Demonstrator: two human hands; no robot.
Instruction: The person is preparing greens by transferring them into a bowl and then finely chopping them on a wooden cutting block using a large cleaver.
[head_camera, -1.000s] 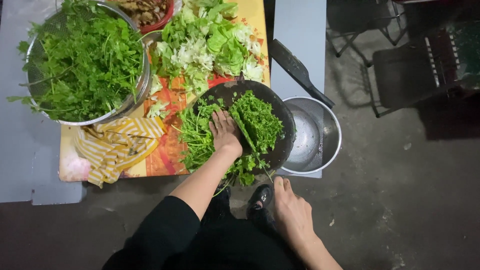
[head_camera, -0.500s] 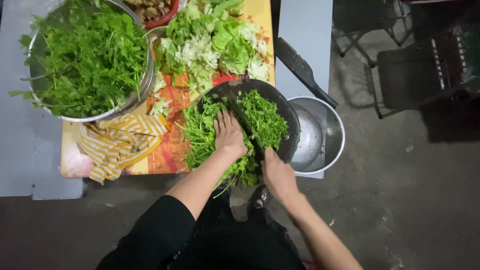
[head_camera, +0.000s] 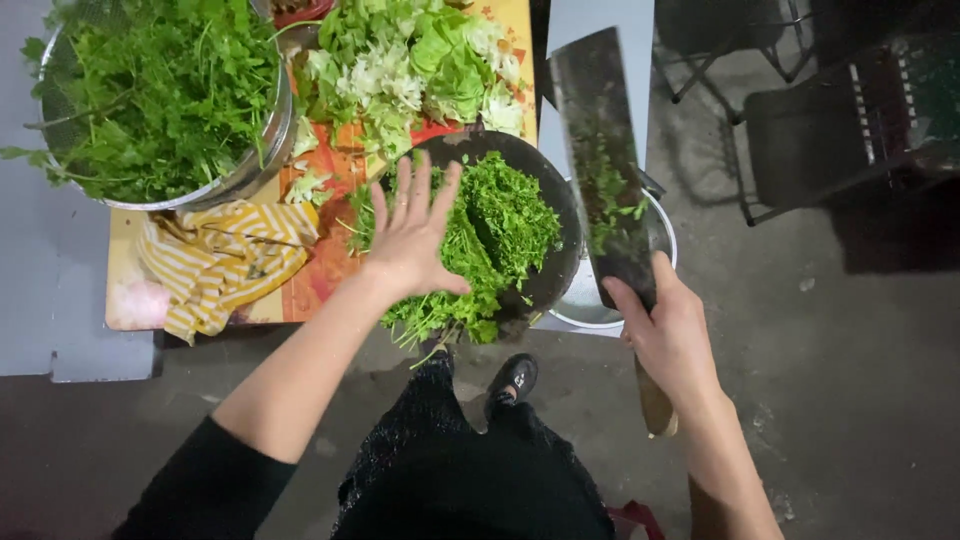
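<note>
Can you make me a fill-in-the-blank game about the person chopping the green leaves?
1. The right hand holds a big ____ with bits of leaf stuck to its blade.
2. The left hand rests flat on the chopped greens with its fingers ____.
3. The greens lie on a round, dark ____.
4. Beside the metal bowl of leafy herbs lies a cloth with yellow and white ____.

Missing words: cleaver; spread; board; stripes

Flecked cleaver (head_camera: 604, 170) held blade-up beside chopped green herbs (head_camera: 490, 235) heaped on a dark round board (head_camera: 556, 215).
</note>
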